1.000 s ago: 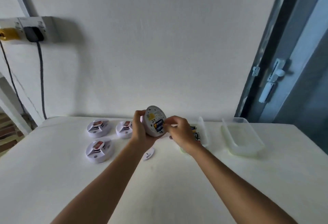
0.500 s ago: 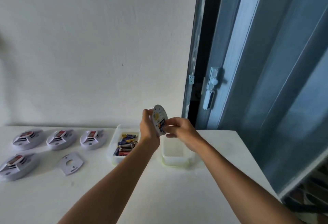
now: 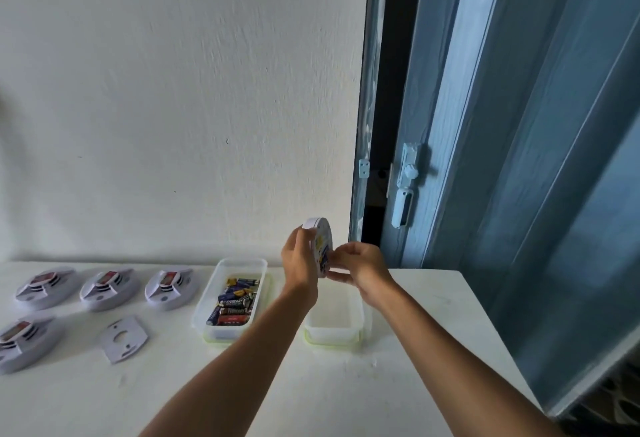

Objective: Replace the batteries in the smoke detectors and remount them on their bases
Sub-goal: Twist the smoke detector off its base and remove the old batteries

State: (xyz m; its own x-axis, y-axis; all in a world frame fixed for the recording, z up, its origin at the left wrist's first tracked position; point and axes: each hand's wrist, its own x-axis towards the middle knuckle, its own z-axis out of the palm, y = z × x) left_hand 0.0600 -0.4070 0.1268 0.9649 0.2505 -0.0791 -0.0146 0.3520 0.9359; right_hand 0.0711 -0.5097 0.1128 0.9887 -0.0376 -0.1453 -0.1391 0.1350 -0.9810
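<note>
Hands meet above the white bench (image 3: 311, 402): the left hand (image 3: 300, 263) grips a round smoke detector (image 3: 321, 246) on edge, back side facing the right hand (image 3: 360, 265), whose fingers (image 3: 337, 258) pinch at its battery slot. Below them sits an empty clear tub (image 3: 334, 327); beside it, a tub of batteries (image 3: 232, 301). Four more detectors (image 3: 107, 286) and a loose mounting plate (image 3: 123, 338) lie to the left.
</note>
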